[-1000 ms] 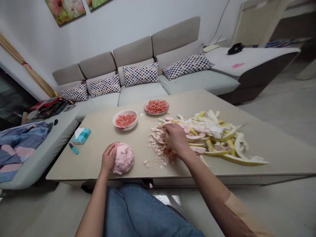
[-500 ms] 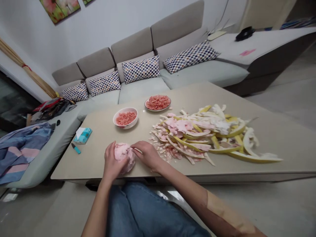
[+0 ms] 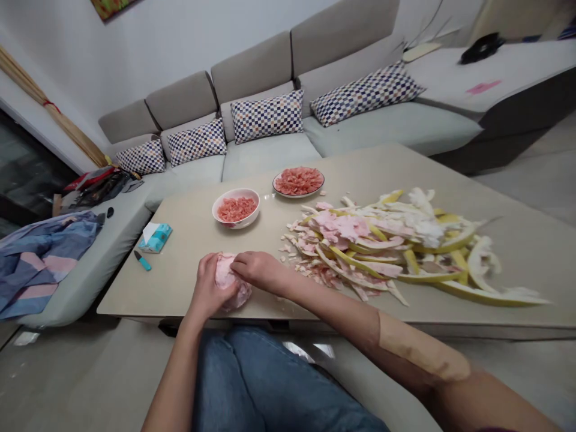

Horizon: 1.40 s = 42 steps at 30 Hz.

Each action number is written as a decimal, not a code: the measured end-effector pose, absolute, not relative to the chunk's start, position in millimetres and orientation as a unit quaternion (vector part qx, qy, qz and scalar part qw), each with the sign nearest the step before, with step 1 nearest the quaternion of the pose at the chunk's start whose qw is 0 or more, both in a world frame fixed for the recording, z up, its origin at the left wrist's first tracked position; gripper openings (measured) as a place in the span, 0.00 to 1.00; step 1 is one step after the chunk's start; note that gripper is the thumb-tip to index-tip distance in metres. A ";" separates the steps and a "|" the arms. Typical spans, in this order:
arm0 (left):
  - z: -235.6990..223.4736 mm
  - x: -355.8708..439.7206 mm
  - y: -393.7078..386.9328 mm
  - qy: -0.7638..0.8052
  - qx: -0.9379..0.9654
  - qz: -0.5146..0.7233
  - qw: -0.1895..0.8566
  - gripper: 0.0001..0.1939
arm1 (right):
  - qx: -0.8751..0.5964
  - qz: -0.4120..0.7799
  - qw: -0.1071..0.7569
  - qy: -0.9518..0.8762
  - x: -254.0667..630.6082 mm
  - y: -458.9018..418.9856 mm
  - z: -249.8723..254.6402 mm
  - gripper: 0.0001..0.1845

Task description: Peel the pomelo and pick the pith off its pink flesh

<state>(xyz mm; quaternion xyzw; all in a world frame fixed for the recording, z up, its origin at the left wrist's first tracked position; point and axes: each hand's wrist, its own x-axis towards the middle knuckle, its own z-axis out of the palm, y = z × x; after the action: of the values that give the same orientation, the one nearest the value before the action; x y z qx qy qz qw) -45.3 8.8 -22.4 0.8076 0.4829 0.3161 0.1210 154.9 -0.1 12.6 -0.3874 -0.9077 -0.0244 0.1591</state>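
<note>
- Left hand [image 3: 207, 286]: grip clamped on the peeled pomelo [image 3: 225, 276], near the bench's [image 3: 180, 267] close edge.
- Right hand [image 3: 258, 270]: fingertips at its one o'clock; cannot tell whether pinched.
- Pomelo rinds [image 3: 382, 244]: at its three o'clock.

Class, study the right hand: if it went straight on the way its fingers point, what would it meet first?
The right hand would first meet the pale pink ball, which it seems to touch; the left hand lies just beyond, though depth is unclear.
</note>
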 end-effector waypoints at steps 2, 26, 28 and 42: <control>-22.5 -44.6 8.9 0.476 0.809 0.321 0.127 0.38 | -0.383 -0.023 0.109 -0.917 153.7 2.2 19.6 0.10; -22.5 -44.5 6.4 0.461 0.809 0.343 0.125 0.35 | -0.406 -0.015 0.095 -0.909 146.9 10.9 29.5 0.10; -22.3 -44.4 6.3 0.461 0.811 0.338 0.122 0.35 | -0.419 0.003 0.134 -0.898 144.5 14.1 25.9 0.10; -23.1 -47.6 6.7 0.460 0.814 0.328 0.134 0.34 | -0.466 0.036 0.142 -0.873 148.0 9.3 27.5 0.12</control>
<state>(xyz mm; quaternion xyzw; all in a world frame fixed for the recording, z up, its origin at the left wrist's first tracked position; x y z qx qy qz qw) -47.6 6.7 -23.1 0.8138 0.4603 0.3284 0.1340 148.0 9.3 27.5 -0.4658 -0.8726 0.0357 0.1425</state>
